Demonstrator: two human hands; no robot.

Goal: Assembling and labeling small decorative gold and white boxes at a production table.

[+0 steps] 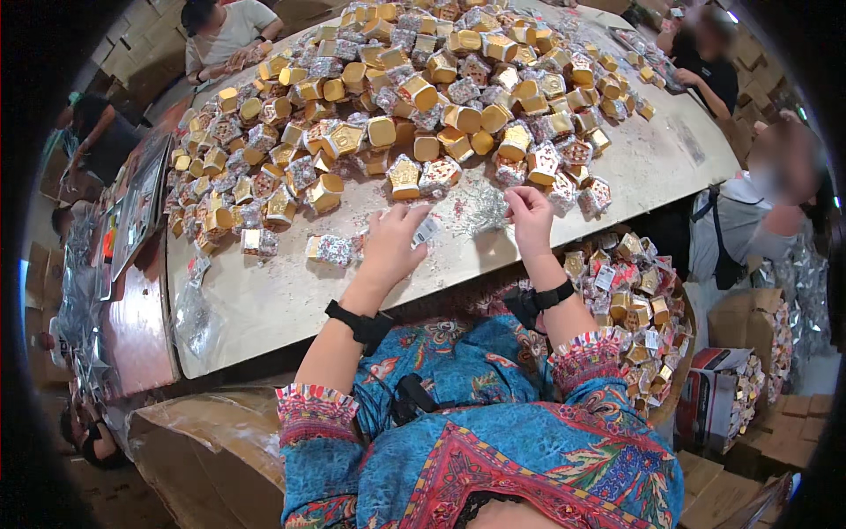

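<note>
My left hand (392,242) is over the table near its front edge, thumb and fingers closed around a small white tag (426,231) with dark print. Just left of that hand lies a small speckled ornament (330,250) in red, white and silver, partly hidden by the fingers. My right hand (530,216) is raised beside a loose heap of thin silvery strings (483,210), its thumb and fingers pinched together. Whatever sits in that pinch is too small to make out. Beyond both hands rises a large pile of house-shaped ornaments (423,97) with gold bases.
A container of tagged ornaments (630,309) stands at my right, below the pale tabletop (256,309). Crumpled clear plastic (196,317) lies at the table's left. A big cardboard box (207,432) is near my left side. Other people sit around the table.
</note>
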